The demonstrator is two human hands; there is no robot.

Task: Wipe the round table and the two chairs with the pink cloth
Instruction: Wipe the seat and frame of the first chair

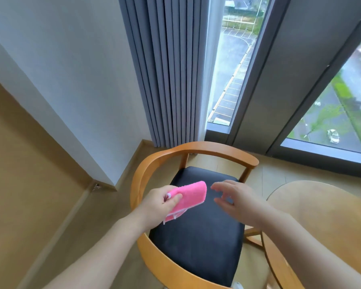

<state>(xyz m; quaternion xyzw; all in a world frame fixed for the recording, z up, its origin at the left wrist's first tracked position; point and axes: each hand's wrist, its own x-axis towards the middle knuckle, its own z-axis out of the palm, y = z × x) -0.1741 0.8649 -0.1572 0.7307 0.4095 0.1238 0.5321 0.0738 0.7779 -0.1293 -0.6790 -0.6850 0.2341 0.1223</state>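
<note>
Round table [321, 215] and chair [154, 261] partly beyond the frame's edges.

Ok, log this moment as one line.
left hand: holds pink cloth above chair seat | right hand: open, empty | round table: beside chair

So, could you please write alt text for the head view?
A left hand holds a folded pink cloth above a wooden chair's black seat, the open right hand beside it. A round table stands right, grey curtains behind.

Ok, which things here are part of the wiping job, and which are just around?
Job: pink cloth held in the left hand; chair; round table; open right hand.
Just around: grey curtain; window.
</note>
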